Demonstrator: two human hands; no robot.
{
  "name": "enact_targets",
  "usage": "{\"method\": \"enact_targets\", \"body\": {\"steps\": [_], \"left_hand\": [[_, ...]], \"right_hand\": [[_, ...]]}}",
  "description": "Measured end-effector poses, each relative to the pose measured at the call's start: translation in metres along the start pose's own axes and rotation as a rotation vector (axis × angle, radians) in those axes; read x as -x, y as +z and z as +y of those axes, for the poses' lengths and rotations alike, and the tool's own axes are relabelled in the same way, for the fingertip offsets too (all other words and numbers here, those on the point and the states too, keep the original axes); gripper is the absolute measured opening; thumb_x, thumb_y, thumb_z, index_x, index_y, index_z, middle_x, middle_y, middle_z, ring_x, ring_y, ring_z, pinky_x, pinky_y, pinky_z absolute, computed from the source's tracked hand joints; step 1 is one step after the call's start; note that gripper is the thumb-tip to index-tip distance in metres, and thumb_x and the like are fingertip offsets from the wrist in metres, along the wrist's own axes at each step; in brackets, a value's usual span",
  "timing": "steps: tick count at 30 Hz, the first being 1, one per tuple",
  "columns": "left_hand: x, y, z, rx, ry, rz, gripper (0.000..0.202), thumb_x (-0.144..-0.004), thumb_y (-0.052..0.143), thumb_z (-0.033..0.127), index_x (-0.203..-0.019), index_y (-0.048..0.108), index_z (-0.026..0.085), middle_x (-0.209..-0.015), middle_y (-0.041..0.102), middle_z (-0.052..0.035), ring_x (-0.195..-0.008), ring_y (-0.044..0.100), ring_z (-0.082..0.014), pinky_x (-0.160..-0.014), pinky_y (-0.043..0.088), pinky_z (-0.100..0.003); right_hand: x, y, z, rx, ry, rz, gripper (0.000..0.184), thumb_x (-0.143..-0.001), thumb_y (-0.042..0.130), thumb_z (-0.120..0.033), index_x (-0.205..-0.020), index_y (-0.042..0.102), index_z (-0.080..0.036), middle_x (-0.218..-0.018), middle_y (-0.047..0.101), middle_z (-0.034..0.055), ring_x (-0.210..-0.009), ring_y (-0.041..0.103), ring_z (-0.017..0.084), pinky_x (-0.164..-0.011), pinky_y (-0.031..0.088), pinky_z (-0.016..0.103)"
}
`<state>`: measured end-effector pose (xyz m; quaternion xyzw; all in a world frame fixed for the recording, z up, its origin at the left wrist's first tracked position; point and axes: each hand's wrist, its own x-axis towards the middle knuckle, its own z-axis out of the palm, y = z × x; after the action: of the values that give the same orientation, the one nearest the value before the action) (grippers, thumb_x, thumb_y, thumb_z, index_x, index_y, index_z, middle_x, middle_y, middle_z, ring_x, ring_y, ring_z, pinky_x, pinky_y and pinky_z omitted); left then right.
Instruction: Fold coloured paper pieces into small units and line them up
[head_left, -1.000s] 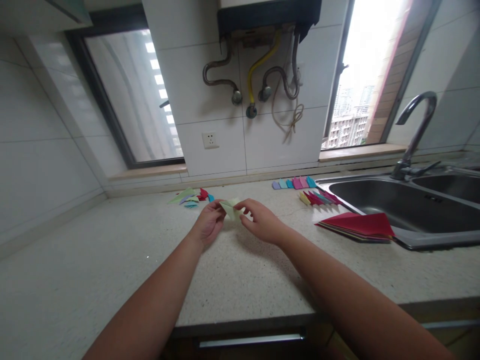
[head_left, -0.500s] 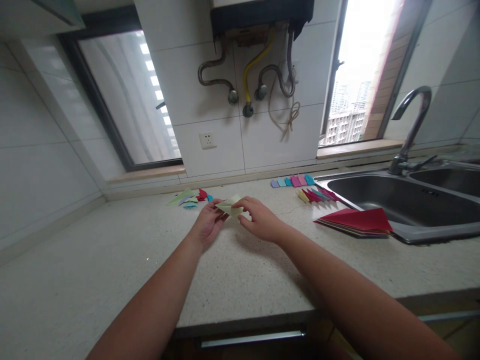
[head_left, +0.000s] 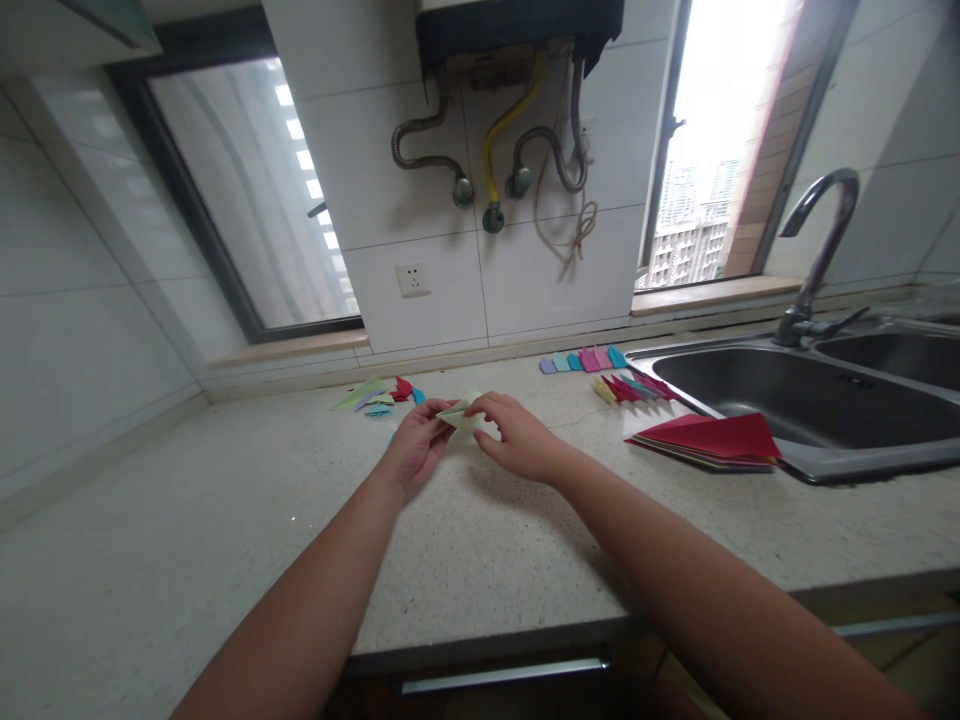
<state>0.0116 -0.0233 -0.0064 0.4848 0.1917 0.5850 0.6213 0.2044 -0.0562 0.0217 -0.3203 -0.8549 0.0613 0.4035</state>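
A pale green piece of folded paper (head_left: pixel 457 413) is held just above the countertop, between both hands. My left hand (head_left: pixel 415 447) pinches its left end, thumb and fingers closed on it. My right hand (head_left: pixel 519 438) has its curled fingertips on the paper's right side, the thumb lower and a little apart from the index finger. Beyond the left hand lies a loose group of small folded papers (head_left: pixel 381 399) in green, red, blue and purple. The paper's underside is hidden.
A row of small folded papers (head_left: pixel 585 359) lies by the wall, with another row of pointed ones (head_left: pixel 634 388) nearer. A stack of coloured paper (head_left: pixel 712 441), red on top, rests against the steel sink (head_left: pixel 806 467). The counter's front edge (head_left: pixel 487 645) runs below my forearms.
The pale green paper's upper flap looks lower and flatter between the fingers. Both hands stay nearly in place, and the whole view has shifted slightly.
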Motion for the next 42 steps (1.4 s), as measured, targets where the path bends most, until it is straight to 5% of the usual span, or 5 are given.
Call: {"method": "enact_targets", "body": {"steps": [8,16,23,42], "left_hand": [[0.002,0.004,0.0,-0.069,-0.021,0.016,0.035,-0.064,0.076,0.002,-0.093,0.066,0.018,-0.094,0.072,-0.0017,-0.086,0.066,-0.0136,-0.079,0.048,-0.024],[0.006,0.011,0.004,-0.125,-0.069,-0.011,0.037,-0.068,0.076,0.011,-0.102,0.064,0.019,-0.096,0.07,-0.0034,-0.087,0.067,-0.0176,-0.076,0.05,-0.027],[0.006,0.008,0.002,-0.136,-0.045,-0.041,0.035,-0.07,0.074,0.007,-0.103,0.067,0.017,-0.099,0.071,-0.004,-0.086,0.066,-0.014,-0.079,0.05,-0.024],[0.005,0.005,0.003,-0.08,-0.018,0.001,0.039,-0.07,0.074,0.008,-0.106,0.066,0.021,-0.103,0.069,-0.0021,-0.095,0.063,-0.0139,-0.087,0.047,-0.027]], "right_hand": [[0.0,0.001,-0.002,-0.034,0.013,-0.032,0.03,-0.082,0.055,-0.009,-0.109,0.061,-0.02,-0.109,0.064,0.0072,-0.101,0.055,0.019,-0.092,0.043,0.038],[0.0,0.001,-0.002,-0.056,0.016,-0.077,0.04,-0.084,0.056,-0.014,-0.124,0.057,-0.022,-0.115,0.063,0.0083,-0.101,0.056,0.02,-0.092,0.043,0.04],[0.0,0.0,-0.003,-0.073,-0.022,-0.081,0.035,-0.084,0.057,-0.014,-0.118,0.061,-0.022,-0.114,0.062,0.0087,-0.106,0.054,0.021,-0.095,0.042,0.041],[0.001,0.004,0.011,-0.353,0.169,-0.13,0.044,-0.081,0.063,-0.016,-0.124,0.057,-0.024,-0.129,0.059,0.0068,-0.113,0.055,0.021,-0.096,0.045,0.041]]}}
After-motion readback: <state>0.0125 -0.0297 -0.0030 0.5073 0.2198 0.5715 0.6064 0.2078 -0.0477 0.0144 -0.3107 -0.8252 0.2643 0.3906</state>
